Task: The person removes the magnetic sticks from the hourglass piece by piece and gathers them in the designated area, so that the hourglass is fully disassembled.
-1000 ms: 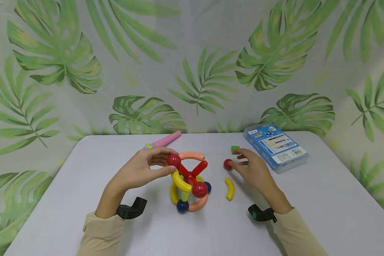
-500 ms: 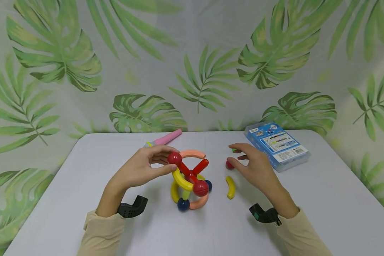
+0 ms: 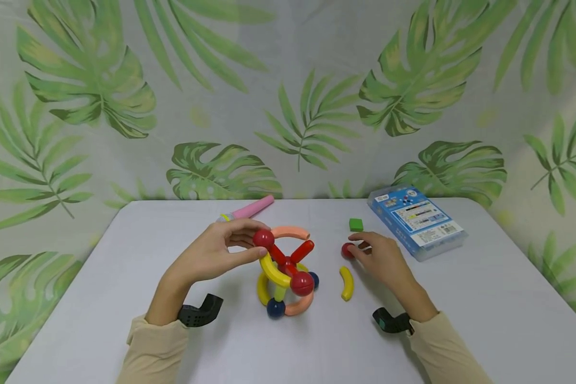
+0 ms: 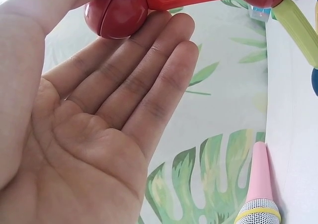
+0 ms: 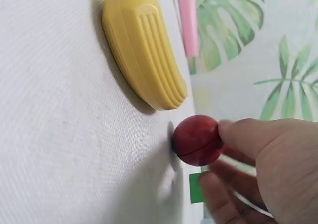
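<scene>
In the head view a ball-and-rod building toy [image 3: 279, 277] of red, yellow, orange and green rods with red and dark blue balls stands mid-table. My left hand [image 3: 221, 250] pinches its upper left red ball [image 4: 117, 13] between thumb and fingers; the other fingers extend below it in the left wrist view. My right hand [image 3: 383, 261] is at a loose red ball [image 5: 198, 139] on the table, thumb on its near side and fingers behind it, partly hidden. Close to that ball lies a curved yellow rod [image 3: 346, 284].
A green block [image 3: 356, 224] lies beyond the right hand. At the back right is a blue printed box [image 3: 416, 221] in clear plastic. A pink toy microphone [image 3: 252, 208] lies behind the left hand. A leaf-print cloth [image 3: 297, 106] hangs behind the white table [image 3: 326, 341].
The right hand's fingers spread off the loose red ball towards the green block, then came back and closed around the ball. The left hand stays on the building toy.
</scene>
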Available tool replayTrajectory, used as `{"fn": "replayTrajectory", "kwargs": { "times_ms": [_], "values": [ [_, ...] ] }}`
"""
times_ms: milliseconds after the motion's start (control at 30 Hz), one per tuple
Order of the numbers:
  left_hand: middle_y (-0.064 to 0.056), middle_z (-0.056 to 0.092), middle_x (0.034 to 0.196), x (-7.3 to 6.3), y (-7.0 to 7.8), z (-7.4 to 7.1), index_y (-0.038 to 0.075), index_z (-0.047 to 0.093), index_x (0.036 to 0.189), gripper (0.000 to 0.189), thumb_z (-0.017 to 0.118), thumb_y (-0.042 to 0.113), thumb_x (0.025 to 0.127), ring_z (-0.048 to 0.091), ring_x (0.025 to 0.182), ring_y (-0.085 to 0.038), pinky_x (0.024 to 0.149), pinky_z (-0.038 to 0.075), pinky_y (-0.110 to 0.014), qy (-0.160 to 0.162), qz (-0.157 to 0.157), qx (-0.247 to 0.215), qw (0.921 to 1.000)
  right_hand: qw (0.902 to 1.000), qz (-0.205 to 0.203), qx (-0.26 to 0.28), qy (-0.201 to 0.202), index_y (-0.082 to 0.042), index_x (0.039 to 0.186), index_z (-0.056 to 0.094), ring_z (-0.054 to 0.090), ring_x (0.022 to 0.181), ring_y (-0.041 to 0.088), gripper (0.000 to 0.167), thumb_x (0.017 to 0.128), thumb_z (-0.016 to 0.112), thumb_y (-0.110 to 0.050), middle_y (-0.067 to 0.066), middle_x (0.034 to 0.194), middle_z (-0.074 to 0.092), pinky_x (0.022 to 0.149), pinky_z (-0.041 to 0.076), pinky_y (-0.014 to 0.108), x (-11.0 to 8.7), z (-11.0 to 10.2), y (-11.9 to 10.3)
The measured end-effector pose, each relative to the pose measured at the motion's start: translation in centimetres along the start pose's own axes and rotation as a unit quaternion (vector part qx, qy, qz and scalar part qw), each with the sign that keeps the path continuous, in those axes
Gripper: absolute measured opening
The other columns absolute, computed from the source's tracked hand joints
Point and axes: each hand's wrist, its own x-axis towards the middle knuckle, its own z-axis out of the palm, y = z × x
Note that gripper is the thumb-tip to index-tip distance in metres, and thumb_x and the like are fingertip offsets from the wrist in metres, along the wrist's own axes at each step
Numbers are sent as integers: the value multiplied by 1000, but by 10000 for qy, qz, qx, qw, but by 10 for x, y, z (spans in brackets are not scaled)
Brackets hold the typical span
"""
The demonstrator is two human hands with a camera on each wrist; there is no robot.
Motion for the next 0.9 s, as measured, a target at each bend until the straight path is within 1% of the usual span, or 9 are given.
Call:
{"fn": "replayTrajectory", "kwargs": {
  "times_ms": [100, 167, 333, 433, 600, 700, 800, 900],
  "values": [
    [2, 73, 115, 0, 0, 0, 13, 69, 126, 33, 78, 19, 94, 71, 101, -12, 95, 58, -29, 4, 0, 14, 10000, 9998, 157, -3, -143, -2, 126, 70, 71, 92, 29, 36, 95, 76, -20, 18, 110, 74, 81, 63, 44, 1, 4, 2],
    [2, 73, 115, 0, 0, 0, 13, 69, 126, 34, 78, 19, 94, 71, 101, -12, 95, 58, -29, 7, -17, 17, 10000, 9997, 191, 28, -154, -2, 130, 68, 71, 92, 29, 40, 95, 77, -19, 18, 112, 74, 83, 63, 44, 2, 7, 3],
    [2, 73, 115, -1, -1, 1, 13, 69, 127, 34, 78, 20, 94, 71, 102, -12, 96, 58, -29, -18, -41, -10, 10000, 9998, -7, 202, 68, -2, 133, 65, 73, 98, 33, 42, 93, 77, -11, 21, 122, 71, 88, 62, 47, 4, 14, 9],
    [2, 73, 115, -1, -2, 1, 14, 69, 127, 34, 78, 21, 95, 70, 102, -12, 96, 58, -29, -25, -49, -7, 10000, 9996, -61, 253, 106, -3, 134, 65, 74, 100, 34, 43, 93, 77, -8, 21, 124, 70, 89, 61, 48, 5, 15, 11],
    [2, 73, 115, -2, -1, 1, 14, 69, 127, 34, 78, 21, 94, 70, 102, -12, 96, 58, -29, -23, -77, 37, 10000, 9998, 53, 166, -33, -7, 144, 59, 73, 102, 35, 54, 93, 77, -12, 21, 131, 67, 89, 61, 49, 6, 12, 10],
    [2, 73, 115, -1, -1, 0, 14, 69, 126, 34, 78, 21, 94, 70, 102, -12, 96, 58, -29, -21, -72, 47, 10000, 9999, 72, 128, 2, -7, 145, 58, 72, 100, 36, 55, 94, 77, -13, 21, 131, 67, 87, 62, 50, 6, 5, 7],
    [2, 73, 115, -1, -1, 0, 14, 69, 126, 33, 78, 21, 94, 70, 102, -12, 96, 58, -29, -27, -51, 39, 10000, 9996, -66, 227, 174, -5, 140, 61, 71, 100, 36, 49, 94, 77, -10, 20, 127, 69, 85, 62, 50, 5, -4, 2],
    [2, 73, 114, 0, -1, 0, 14, 69, 126, 33, 78, 21, 94, 70, 101, -12, 96, 58, -29, -23, -35, 46, 10000, 9973, -473, 425, 359, -4, 135, 64, 71, 101, 34, 45, 93, 77, -8, 18, 124, 71, 85, 62, 49, 3, -13, -8]
  ]
}}
